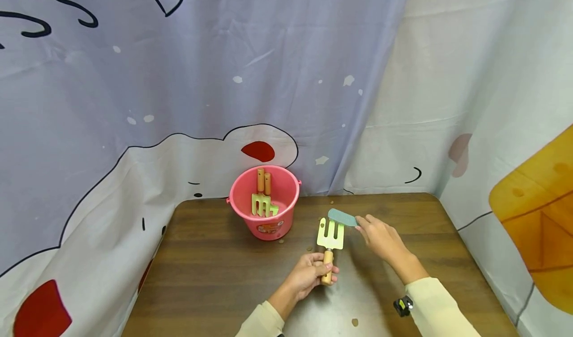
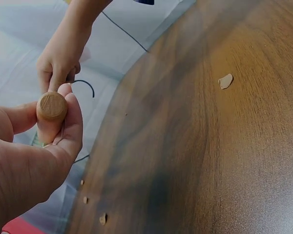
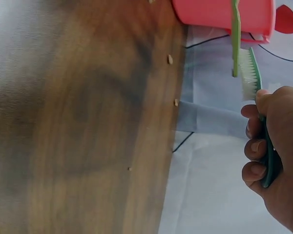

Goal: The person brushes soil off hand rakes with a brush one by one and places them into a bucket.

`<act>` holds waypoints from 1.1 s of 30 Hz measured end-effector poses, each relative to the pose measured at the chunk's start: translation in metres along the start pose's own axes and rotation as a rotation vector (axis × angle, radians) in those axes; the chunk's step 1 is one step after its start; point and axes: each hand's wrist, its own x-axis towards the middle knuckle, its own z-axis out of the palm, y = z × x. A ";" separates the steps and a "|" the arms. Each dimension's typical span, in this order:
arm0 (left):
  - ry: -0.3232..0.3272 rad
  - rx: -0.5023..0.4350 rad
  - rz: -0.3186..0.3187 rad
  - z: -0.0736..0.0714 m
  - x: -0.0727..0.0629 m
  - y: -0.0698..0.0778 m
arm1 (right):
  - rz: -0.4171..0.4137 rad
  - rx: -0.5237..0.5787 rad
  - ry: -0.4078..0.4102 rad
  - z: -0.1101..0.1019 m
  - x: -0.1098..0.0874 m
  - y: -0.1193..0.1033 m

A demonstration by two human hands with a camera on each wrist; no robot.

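My left hand (image 1: pixel 309 275) grips the wooden handle of a small garden fork (image 1: pixel 330 235), its light green tines pointing away from me above the table. In the left wrist view the round end of the wooden handle (image 2: pixel 52 106) faces the camera between thumb and fingers. My right hand (image 1: pixel 381 238) holds a teal brush (image 1: pixel 342 217) by its handle, fingers curled round it. The white bristles (image 3: pixel 248 74) show in the right wrist view, facing the fork and very close to its tines; whether they touch, I cannot tell.
A pink bucket (image 1: pixel 290 212) stands at the table's back left, holding garden tools with wooden handles (image 1: pixel 260 180) and green heads. Small tan flakes (image 2: pixel 225 81) lie scattered on the brown wooden table (image 1: pixel 201 277). A printed curtain (image 1: pixel 286 68) hangs behind the table.
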 end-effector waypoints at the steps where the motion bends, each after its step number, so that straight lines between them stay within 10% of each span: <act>1: -0.002 0.000 0.001 0.000 0.000 0.000 | 0.009 0.009 -0.006 -0.002 0.001 0.001; 20: 0.011 -0.004 0.001 -0.007 0.003 0.002 | -0.030 0.094 -0.093 -0.005 -0.022 -0.028; 33: 0.000 -0.011 -0.007 -0.004 0.004 -0.003 | 0.010 0.023 -0.073 0.008 -0.011 -0.006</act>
